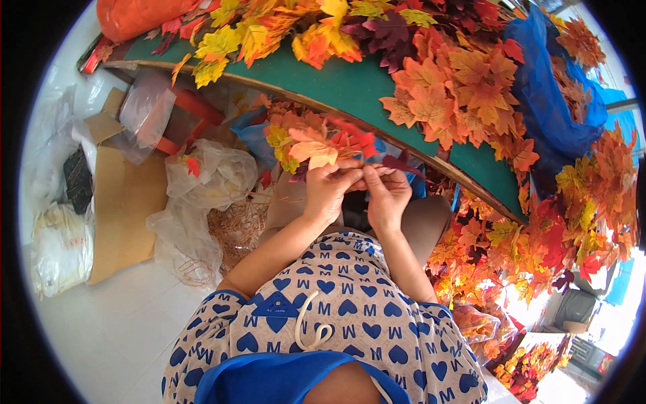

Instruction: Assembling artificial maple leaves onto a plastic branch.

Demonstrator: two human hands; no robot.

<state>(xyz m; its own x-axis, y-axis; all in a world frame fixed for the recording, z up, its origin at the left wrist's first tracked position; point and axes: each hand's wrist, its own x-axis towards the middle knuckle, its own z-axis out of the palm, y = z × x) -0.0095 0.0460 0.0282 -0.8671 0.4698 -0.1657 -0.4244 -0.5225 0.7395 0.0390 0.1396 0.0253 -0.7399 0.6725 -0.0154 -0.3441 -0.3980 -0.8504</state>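
Observation:
Close together in front of my body, my left hand (328,188) and my right hand (388,196) meet with thumbs and fingertips pinched. A small bunch of artificial maple leaves (315,146), orange, yellow and red, fans out beyond the left fingers, which grip it at its base. A dark red leaf (402,165) shows just past my right fingertips. The right fingers are closed at the base of the leaves; what they pinch is too small to make out. Both hands are just short of the table's near edge.
A green-topped table (323,84) with a wooden edge carries heaps of leaves (457,87) and a blue plastic bag (555,87). On the left are a cardboard box (126,202), a clear plastic bag (210,172) and a red stool (192,118). More leaves (525,242) pile up at right.

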